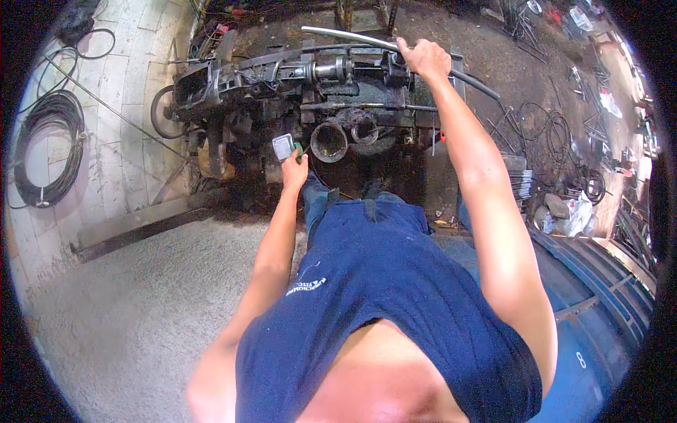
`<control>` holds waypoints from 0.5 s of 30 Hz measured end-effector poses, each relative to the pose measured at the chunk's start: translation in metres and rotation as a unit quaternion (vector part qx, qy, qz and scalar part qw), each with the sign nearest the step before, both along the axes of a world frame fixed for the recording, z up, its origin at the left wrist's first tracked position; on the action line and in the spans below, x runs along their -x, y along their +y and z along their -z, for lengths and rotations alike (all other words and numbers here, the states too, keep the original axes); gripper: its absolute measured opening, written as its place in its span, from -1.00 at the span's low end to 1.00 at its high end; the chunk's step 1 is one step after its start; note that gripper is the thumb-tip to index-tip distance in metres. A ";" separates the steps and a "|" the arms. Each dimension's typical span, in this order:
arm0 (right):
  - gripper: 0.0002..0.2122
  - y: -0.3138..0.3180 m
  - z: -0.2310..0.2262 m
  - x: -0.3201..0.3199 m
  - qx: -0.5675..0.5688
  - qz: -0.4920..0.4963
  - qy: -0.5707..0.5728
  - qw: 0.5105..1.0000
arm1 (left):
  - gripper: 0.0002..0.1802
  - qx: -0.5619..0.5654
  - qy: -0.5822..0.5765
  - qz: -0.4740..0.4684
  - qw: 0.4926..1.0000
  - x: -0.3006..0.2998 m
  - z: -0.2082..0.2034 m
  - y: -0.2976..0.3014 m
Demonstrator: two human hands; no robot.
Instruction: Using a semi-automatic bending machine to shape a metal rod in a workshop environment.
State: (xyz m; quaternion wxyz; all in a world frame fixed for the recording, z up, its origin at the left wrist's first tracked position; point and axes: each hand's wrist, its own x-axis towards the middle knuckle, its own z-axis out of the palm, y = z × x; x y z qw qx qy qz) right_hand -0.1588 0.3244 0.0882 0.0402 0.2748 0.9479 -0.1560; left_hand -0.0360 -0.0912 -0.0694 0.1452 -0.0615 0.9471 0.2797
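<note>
Nearest the camera, we see the wearer's navy shirt (395, 275), with both bare forearms reaching forward on either side of it. Beyond, a long grey bar (345, 34) passes through the right hand (426, 59), its silvery end projecting to the left and its darker end to the lower right. The right fingers are curled closed around the bar, the thumb lying toward the silvery end. The left hand (295, 171) lies lower and well apart, its fingers closed on a small green tool (298, 149). Just beside this tool we note a pale squarish piece (283, 147); whether the two are joined, we cannot tell. Behind the hands stands a dark, greasy metal assembly (268, 74), with a round metal collar (328, 158) to the right of the left hand. The right hand hides the bar's middle from us. At far left we find a black cable coil (72, 151); at lower right, blue metal panels (599, 345).
</note>
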 end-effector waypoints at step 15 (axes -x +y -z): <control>-0.33 0.001 0.005 0.005 -0.017 -0.030 0.011 0.999 | -0.51 0.012 0.001 0.011 1.000 -0.004 0.001 -0.003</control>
